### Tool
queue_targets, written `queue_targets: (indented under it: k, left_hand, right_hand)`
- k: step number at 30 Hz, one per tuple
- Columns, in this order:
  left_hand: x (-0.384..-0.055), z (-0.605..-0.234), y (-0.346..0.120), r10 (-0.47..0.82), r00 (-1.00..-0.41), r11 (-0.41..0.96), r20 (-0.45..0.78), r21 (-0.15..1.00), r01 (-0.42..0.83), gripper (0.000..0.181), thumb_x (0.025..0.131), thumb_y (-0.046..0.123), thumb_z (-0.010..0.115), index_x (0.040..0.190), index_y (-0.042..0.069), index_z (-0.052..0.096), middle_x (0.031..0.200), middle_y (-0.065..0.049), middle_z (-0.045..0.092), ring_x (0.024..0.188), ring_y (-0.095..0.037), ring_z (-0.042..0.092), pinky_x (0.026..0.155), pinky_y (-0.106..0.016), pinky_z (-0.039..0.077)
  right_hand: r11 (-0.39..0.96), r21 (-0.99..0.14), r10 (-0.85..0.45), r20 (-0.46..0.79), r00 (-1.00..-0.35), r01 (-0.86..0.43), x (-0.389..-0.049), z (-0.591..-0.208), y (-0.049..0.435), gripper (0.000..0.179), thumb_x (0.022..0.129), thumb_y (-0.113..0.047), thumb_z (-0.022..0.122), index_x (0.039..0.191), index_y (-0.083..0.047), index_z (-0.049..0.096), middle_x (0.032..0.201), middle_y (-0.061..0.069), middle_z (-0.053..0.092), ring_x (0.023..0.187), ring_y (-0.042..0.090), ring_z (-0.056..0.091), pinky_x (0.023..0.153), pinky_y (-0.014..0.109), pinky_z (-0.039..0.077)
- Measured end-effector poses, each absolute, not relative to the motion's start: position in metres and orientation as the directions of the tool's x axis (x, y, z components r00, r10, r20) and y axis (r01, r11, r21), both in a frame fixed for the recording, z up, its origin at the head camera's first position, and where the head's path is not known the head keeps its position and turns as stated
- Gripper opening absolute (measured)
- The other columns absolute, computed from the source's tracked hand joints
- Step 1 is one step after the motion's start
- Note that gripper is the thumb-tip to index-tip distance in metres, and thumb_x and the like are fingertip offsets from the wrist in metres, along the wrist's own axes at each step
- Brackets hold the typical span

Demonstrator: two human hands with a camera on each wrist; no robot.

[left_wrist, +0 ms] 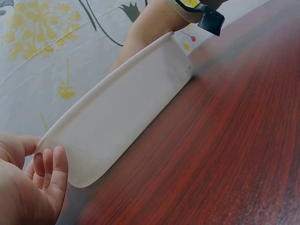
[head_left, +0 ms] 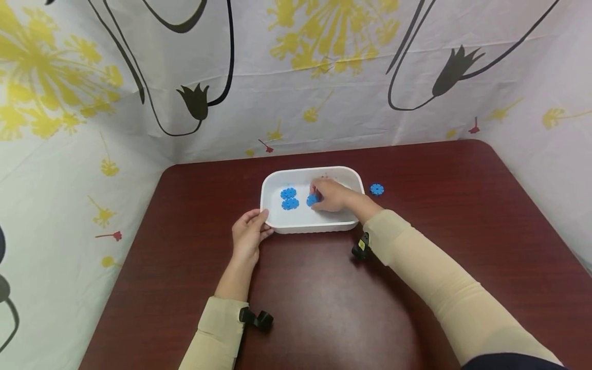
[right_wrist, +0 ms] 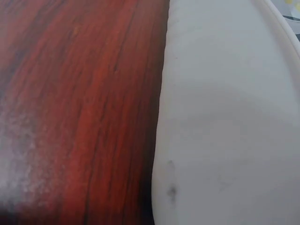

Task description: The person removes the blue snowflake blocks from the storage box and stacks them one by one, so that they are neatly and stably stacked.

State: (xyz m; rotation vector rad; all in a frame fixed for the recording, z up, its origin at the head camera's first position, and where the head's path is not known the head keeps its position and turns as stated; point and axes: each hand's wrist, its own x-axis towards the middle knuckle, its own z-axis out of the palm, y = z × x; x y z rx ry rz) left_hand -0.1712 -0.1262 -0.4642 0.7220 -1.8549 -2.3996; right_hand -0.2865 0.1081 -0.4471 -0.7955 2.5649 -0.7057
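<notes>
A white plastic tray [head_left: 305, 224] stands on the table. My left hand [head_left: 248, 234] holds its near left corner, thumb at the rim and fingers against the outside wall; the left wrist view shows this hand [left_wrist: 35, 180] from closer. Inside the tray, my right hand [head_left: 334, 196] pinches a blue notched plastic disc [head_left: 312, 200], partly covered by the fingers. Two more blue discs [head_left: 289, 198] lie together in the left half. Another blue disc [head_left: 376, 189] rests on the table just right of the tray. The right wrist view has only the tray wall [right_wrist: 225, 122] and tabletop, no hand.
The dark red wood-grain table [head_left: 194, 205] has rounded far corners. Behind and beside it hangs a white cloth [head_left: 287, 103] with yellow and dark flower prints. Small black devices [head_left: 256, 319] sit at both sleeve cuffs.
</notes>
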Motion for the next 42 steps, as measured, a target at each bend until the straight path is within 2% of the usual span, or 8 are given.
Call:
queue_targets:
  k: [6,10,16,27,37,42]
  left_hand:
    - [-0.171,-0.463,-0.126,-0.292,-0.895,-0.289,-0.337,0.923,-0.253,0.027,0.095,0.016,0.073,0.114,0.000,0.060,0.089,-0.009,0.064,0.064,-0.013,0.063,0.062,-0.026,0.061]
    - [-0.171,-0.463,-0.126,-0.294,-0.894,-0.284,-0.337,0.924,-0.255,0.027,0.096,0.015,0.073,0.115,0.000,0.060,0.087,-0.007,0.063,0.064,-0.013,0.063,0.062,-0.025,0.061]
    - [-0.169,-0.462,-0.125,-0.291,-0.895,-0.284,-0.338,0.924,-0.257,0.028,0.096,0.016,0.073,0.115,0.001,0.060,0.088,-0.008,0.063,0.064,-0.012,0.063,0.062,-0.025,0.061]
    - [-0.169,-0.463,-0.125,-0.294,-0.892,-0.283,-0.342,0.923,-0.261,0.027,0.096,0.015,0.072,0.116,0.001,0.060,0.087,-0.008,0.063,0.064,-0.013,0.063,0.063,-0.025,0.061]
    - [-0.171,-0.465,-0.125,-0.302,-0.888,-0.279,-0.347,0.923,-0.265,0.030,0.095,0.017,0.073,0.116,0.001,0.060,0.085,-0.006,0.064,0.064,-0.012,0.063,0.062,-0.025,0.061]
    - [-0.171,-0.466,-0.125,-0.303,-0.887,-0.280,-0.348,0.922,-0.266,0.030,0.095,0.017,0.073,0.117,0.000,0.060,0.084,-0.006,0.064,0.064,-0.012,0.063,0.062,-0.025,0.061]
  right_hand:
    - [0.707,-0.554,-0.615,-0.173,-0.769,-0.440,-0.285,-0.447,0.110,0.044,0.089,-0.017,0.080,0.122,-0.002,0.057,0.094,0.008,0.064,0.090,0.022,0.057,0.089,0.038,0.048]
    - [0.702,-0.541,-0.627,-0.159,-0.763,-0.464,-0.283,-0.446,0.111,0.037,0.089,-0.017,0.080,0.119,0.000,0.065,0.094,0.008,0.065,0.090,0.022,0.057,0.088,0.038,0.049]
    - [0.699,-0.537,-0.612,-0.107,-0.783,-0.473,-0.282,-0.445,0.115,0.037,0.089,-0.021,0.081,0.118,-0.002,0.066,0.094,0.006,0.066,0.089,0.021,0.060,0.087,0.037,0.051]
    - [0.630,-0.581,-0.593,0.067,-0.802,-0.514,-0.283,-0.434,0.129,0.034,0.088,-0.019,0.081,0.114,-0.001,0.067,0.089,0.007,0.067,0.079,0.020,0.063,0.074,0.035,0.053]
    - [0.604,-0.587,-0.556,0.175,-0.813,-0.539,-0.283,-0.425,0.145,0.034,0.088,-0.018,0.081,0.114,-0.001,0.068,0.092,0.010,0.068,0.080,0.022,0.065,0.076,0.038,0.055]
    - [0.609,-0.610,-0.520,0.176,-0.836,-0.507,-0.282,-0.418,0.153,0.037,0.088,-0.017,0.081,0.116,0.001,0.067,0.094,0.011,0.068,0.083,0.023,0.065,0.078,0.038,0.055]
